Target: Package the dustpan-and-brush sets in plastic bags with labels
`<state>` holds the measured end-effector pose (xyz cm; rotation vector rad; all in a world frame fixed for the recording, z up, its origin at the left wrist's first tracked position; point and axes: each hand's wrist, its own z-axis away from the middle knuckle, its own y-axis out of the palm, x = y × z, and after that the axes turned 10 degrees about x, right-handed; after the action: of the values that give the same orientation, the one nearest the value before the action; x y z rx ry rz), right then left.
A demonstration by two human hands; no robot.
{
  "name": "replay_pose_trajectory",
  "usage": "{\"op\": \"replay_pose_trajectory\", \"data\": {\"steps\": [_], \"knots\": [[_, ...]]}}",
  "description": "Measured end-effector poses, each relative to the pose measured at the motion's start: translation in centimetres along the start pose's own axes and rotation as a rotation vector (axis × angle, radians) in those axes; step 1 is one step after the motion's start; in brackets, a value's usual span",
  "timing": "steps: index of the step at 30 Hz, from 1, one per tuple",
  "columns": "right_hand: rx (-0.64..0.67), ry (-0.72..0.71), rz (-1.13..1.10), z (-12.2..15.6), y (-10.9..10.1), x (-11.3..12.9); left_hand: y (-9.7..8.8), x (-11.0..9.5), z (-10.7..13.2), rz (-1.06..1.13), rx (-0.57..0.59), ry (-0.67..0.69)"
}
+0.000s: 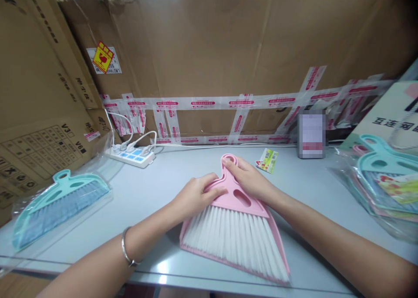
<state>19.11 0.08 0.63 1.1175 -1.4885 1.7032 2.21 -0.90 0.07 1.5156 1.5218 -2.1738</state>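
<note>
In the middle of the table a pink hand broom [235, 198] with white bristles lies nested in a pink dustpan [277, 237], bristles towards me. My left hand [199, 191] grips the left side of the pair, its thumb on the broom's front and the other fingers partly hidden. My right hand [246, 176] is closed round the right side of the handles near the looped top, thumb by the loop. A silver bangle [126, 248] sits on my left wrist.
A bagged teal broom set [62, 202] lies at the left, more bagged sets [388, 176] at the right. Behind are a white power strip [132, 155], a green card [267, 160] and a phone-like device [311, 135]. Cardboard boxes [202, 45] wall off the back.
</note>
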Motion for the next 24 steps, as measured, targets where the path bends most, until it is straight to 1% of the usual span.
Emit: {"op": "replay_pose_trajectory", "data": {"steps": [5,11,18,24], "knots": [[-0.021,0.013,0.002,0.1,-0.2,0.1,0.0,0.3,-0.3,0.048,0.006,-0.015],[-0.012,-0.005,0.003,-0.1,0.0,-0.2,0.1,0.7,-0.5,0.059,0.015,-0.032],[0.03,-0.048,-0.059,-0.5,0.3,-0.8,0.2,1.1,-0.6,0.062,0.029,-0.054],[0.084,-0.072,-0.127,-0.9,0.6,-1.5,0.2,0.9,-0.5,0.045,0.053,-0.037]]}}
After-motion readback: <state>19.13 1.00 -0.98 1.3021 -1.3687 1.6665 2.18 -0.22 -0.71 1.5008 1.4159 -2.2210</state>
